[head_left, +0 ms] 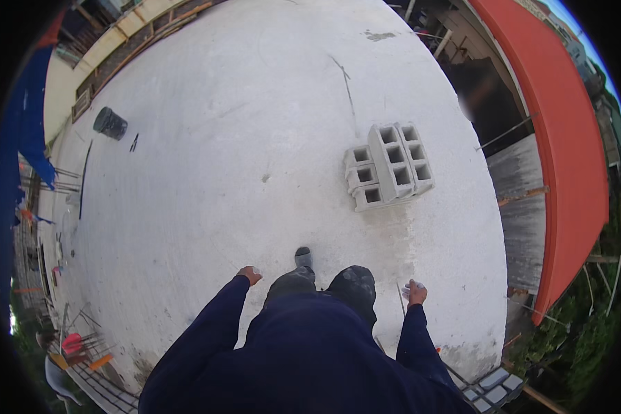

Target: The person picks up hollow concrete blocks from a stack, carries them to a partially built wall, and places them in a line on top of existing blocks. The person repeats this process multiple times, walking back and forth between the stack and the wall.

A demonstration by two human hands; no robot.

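My left hand (251, 275) hangs low in front of my left thigh, fingers loosely curled and pale at the tips. Nothing shows in it. On the other side, my right hand (415, 292) hangs beside my right leg, with fingers half bent, somewhat apart and whitish as if dusty. It too appears to hold nothing. Both hands are apart from any object. Ahead and to the right, several grey hollow concrete blocks (392, 144) stand close together on the pale concrete slab (221, 179). One dusty shoe (303, 257) steps forward below me.
A dark bucket (110, 123) stands far left, near small dark pieces (134, 143). Along the right edge, a drop separates the slab from a red roof (573, 159). Blue tarp (27, 110) and protruding rebar (65, 181) line the left. A person (58, 376) is at lower left.
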